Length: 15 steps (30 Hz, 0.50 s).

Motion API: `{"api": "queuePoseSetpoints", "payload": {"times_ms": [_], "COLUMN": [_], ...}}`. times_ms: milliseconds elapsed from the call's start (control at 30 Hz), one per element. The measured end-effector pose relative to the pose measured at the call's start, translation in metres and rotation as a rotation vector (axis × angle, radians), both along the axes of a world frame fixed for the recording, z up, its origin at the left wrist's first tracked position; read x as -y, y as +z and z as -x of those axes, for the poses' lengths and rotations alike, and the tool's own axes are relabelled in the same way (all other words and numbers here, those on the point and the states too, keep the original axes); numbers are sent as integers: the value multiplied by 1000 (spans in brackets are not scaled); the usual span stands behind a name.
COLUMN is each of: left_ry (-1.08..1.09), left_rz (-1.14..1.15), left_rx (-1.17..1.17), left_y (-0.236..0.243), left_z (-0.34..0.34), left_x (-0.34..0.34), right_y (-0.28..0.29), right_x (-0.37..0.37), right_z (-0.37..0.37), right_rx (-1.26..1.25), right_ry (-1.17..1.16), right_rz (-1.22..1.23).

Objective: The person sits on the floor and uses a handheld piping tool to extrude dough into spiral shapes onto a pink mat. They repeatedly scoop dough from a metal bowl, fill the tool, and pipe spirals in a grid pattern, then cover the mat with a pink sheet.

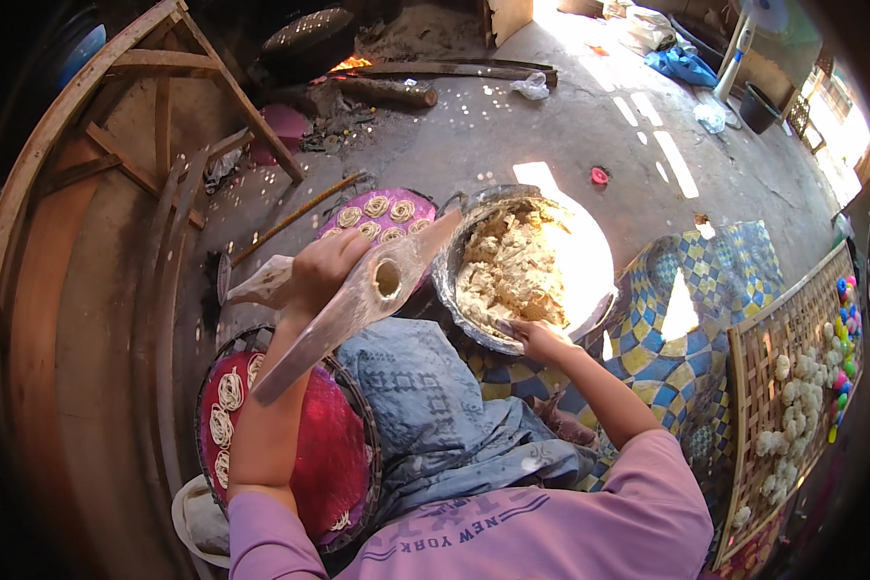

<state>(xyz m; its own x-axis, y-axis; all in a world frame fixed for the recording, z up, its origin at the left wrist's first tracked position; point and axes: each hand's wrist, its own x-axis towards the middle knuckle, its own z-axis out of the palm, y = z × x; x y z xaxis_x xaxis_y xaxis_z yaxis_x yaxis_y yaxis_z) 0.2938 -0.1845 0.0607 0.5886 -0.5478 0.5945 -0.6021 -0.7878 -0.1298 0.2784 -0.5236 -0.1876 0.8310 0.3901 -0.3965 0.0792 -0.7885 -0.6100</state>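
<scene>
Loosely heaped, pale dough [512, 266] sits inside the basin [447, 285].

Well behind the fingers [526, 333], a lilac shirt [590, 532] with short sleeves [662, 483] bears darker purple lettering [464, 522] and curved stripes [524, 506]; faded blue patterned cloth [411, 372] lies nearer the fingers.

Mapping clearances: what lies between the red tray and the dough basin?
Head view: blue patterned cloth across the person's lap lies between the red tray and the dough basin.
</scene>
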Motion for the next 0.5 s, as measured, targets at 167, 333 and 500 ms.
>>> {"api": "queuePoseSetpoints", "payload": {"times_ms": [167, 333, 500], "left_ry": [-53, -46, -164], "left_rz": [13, 7, 39], "left_rx": [-155, -82, -80], "left_y": [-32, -37, -25], "left_z": [-29, -50, -57], "left_x": [12, 39, 77], "right_y": [127, 215, 264], "right_x": [64, 115, 100], "right_z": [6, -6, -28], "right_rx": [-70, -447, -334], "right_ry": [84, 35, -5], "right_rz": [-139, -629, -338]}}
